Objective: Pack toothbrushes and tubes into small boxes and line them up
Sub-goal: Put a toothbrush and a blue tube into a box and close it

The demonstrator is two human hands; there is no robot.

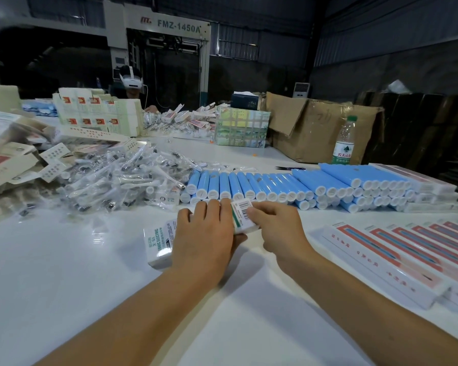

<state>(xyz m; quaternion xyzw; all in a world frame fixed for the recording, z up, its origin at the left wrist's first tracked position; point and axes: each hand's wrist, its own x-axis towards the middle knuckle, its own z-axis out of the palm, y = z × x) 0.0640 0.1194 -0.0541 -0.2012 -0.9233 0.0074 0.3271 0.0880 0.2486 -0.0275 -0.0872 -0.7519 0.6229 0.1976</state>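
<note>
A small white box with green print (pixel 159 244) lies on the white table (pixel 64 273) in front of me. My left hand (pixel 206 233) lies over its middle, fingers curled over the far edge and thumb under the near side. My right hand (pixel 273 223) pinches the box's barcode end (pixel 242 213). Behind the hands, blue tubes with white caps (pixel 275 186) lie in a stacked row. To the left is a heap of bagged white toothbrush heads (pixel 122 178). Packed red-and-white boxes (pixel 407 252) are lined up at the right.
Flat and folded box blanks (pixel 13 159) pile up at the far left. A water bottle (pixel 344 141), an open cardboard carton (pixel 317 125) and black scissors (pixel 288 168) stand behind the tubes. Another person with a headset (pixel 131 83) works at the far side.
</note>
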